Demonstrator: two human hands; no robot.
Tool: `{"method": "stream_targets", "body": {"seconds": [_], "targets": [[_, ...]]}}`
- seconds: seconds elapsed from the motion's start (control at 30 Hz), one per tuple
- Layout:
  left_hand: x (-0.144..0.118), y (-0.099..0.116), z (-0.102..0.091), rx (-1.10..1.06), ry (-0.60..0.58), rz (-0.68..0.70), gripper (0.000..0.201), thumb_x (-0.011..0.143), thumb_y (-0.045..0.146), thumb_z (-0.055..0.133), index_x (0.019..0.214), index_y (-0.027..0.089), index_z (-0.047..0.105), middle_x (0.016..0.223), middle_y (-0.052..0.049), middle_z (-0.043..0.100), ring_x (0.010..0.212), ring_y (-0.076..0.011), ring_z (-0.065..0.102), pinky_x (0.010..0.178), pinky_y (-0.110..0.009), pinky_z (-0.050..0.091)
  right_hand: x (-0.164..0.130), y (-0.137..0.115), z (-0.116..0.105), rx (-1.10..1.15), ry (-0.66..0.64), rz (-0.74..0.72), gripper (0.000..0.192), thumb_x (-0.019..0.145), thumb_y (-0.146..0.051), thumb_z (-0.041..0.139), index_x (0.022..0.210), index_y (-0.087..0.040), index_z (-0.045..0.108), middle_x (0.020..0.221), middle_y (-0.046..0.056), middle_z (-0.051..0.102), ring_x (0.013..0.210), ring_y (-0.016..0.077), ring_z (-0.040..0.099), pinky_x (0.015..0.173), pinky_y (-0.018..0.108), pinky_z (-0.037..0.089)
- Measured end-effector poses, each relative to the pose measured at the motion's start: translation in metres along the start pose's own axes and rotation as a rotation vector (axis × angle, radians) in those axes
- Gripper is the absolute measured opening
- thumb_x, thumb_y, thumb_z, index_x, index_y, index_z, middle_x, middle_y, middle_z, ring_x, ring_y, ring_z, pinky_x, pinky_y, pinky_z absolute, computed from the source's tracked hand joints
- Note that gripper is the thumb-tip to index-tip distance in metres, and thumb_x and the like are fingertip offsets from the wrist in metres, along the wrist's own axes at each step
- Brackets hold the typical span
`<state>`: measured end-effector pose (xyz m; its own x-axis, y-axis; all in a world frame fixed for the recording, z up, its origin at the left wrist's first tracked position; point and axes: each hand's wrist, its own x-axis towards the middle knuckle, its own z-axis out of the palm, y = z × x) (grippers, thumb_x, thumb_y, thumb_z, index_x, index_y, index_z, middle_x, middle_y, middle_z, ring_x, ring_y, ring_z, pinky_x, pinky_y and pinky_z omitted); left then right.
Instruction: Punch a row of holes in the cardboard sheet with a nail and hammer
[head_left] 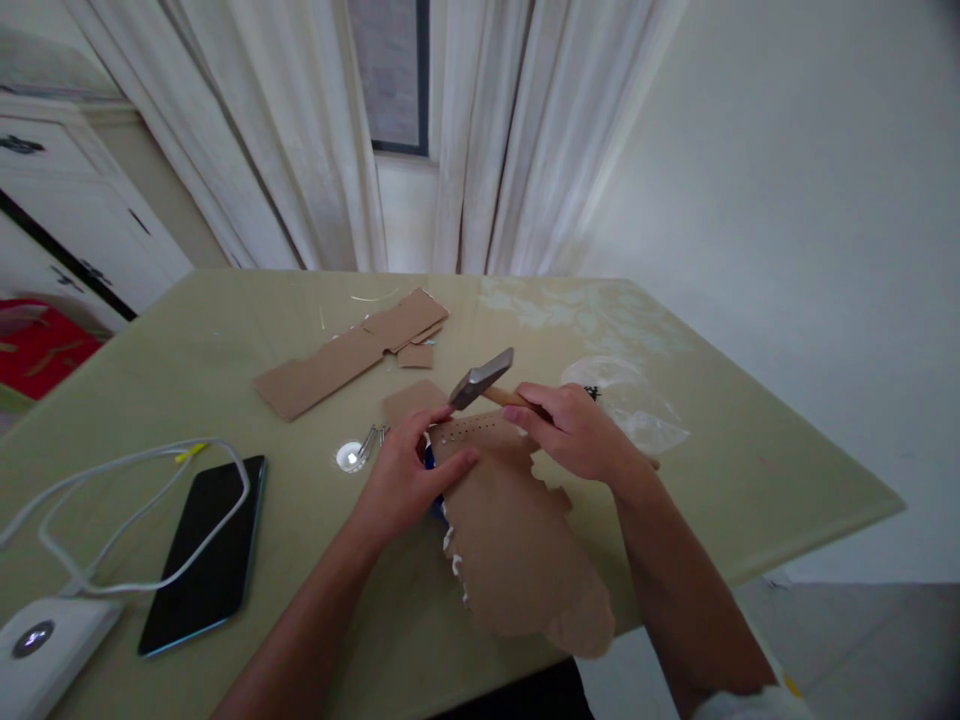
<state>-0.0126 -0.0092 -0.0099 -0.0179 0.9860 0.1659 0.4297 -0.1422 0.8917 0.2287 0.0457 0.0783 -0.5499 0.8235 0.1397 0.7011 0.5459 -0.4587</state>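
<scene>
Held a hammer (482,378) by its wooden handle in the right hand (574,430), with that grip clamped around the wood and the metal head tilted over the far left corner of a cardboard panel (517,520). Clamped the grip of the left hand (409,470) on the panel's left edge, with the thumb flat on the upper face and a fingertip right by the hammer head; could not tell about contact there. Had the panel between both forearms, reaching to the near edge of the surface (750,480). Saw rows of small holes across its far end, white loops down its left side and a blue object (430,458) mostly hidden underneath. Noted metal pins (367,440) and a shiny disc (351,457) just left of the left hand, a clear plastic bag (637,405) right of the right hand, a long cardboard strip (337,362) farther back, and a white cable (124,588) looped across a black-screened device (206,560) on the left.
</scene>
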Motion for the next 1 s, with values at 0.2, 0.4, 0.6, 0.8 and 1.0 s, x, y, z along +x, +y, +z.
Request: {"method": "stream_targets", "body": {"seconds": [0.2, 0.4, 0.6, 0.8, 1.0], "targets": [[-0.002, 0.003, -0.004, 0.047, -0.081, -0.149, 0.063, 0.09, 0.068, 0.074, 0.132, 0.022, 0.074, 0.092, -0.005, 0.076, 0.074, -0.0226, 0.065, 0.067, -0.035, 0.049, -0.002, 0.036, 0.024, -0.216, 0.246, 0.189, 0.043, 0.113, -0.054, 0.045, 0.089, -0.023, 0.062, 0.068, 0.002, 0.063, 0.061, 0.0181, 0.051, 0.064, 0.032, 0.025], [0.0, 0.001, -0.004, 0.029, -0.004, -0.191, 0.061, 0.091, 0.073, 0.065, 0.113, 0.019, 0.079, 0.075, -0.003, 0.068, 0.07, -0.0234, 0.062, 0.061, -0.033, 0.045, -0.002, 0.049, 0.032, -0.352, 0.16, 0.264, 0.047, 0.116, -0.055, 0.04, 0.1, -0.022, 0.07, 0.078, 0.007, 0.074, 0.067, 0.0214, 0.061, 0.065, 0.032, 0.025], [0.004, 0.007, -0.013, -0.139, -0.053, -0.276, 0.062, 0.082, 0.075, 0.073, 0.103, 0.018, 0.082, 0.077, -0.003, 0.071, 0.067, -0.0194, 0.06, 0.059, -0.029, 0.047, 0.001, 0.05, 0.039, -0.357, 0.13, 0.28, 0.046, 0.116, -0.055, 0.042, 0.103, -0.021, 0.071, 0.083, 0.008, 0.078, 0.07, 0.0219, 0.066, 0.065, 0.033, 0.026], [0.004, 0.004, -0.021, -0.134, -0.076, -0.312, 0.06, 0.081, 0.074, 0.075, 0.104, 0.019, 0.081, 0.083, -0.005, 0.075, 0.072, -0.021, 0.064, 0.063, -0.03, 0.049, 0.0, 0.049, 0.041, -0.354, 0.105, 0.259, 0.048, 0.117, -0.055, 0.04, 0.107, -0.021, 0.072, 0.084, 0.008, 0.079, 0.07, 0.0213, 0.066, 0.065, 0.033, 0.025], [0.007, -0.002, -0.025, -0.157, -0.102, -0.268, 0.058, 0.086, 0.072, 0.072, 0.108, 0.019, 0.08, 0.091, -0.006, 0.078, 0.081, -0.023, 0.067, 0.071, -0.032, 0.052, -0.001, 0.047, 0.042, -0.333, 0.11, 0.266, 0.046, 0.116, -0.055, 0.042, 0.105, -0.021, 0.072, 0.083, 0.007, 0.078, 0.069, 0.0207, 0.065, 0.065, 0.033, 0.025]]}}
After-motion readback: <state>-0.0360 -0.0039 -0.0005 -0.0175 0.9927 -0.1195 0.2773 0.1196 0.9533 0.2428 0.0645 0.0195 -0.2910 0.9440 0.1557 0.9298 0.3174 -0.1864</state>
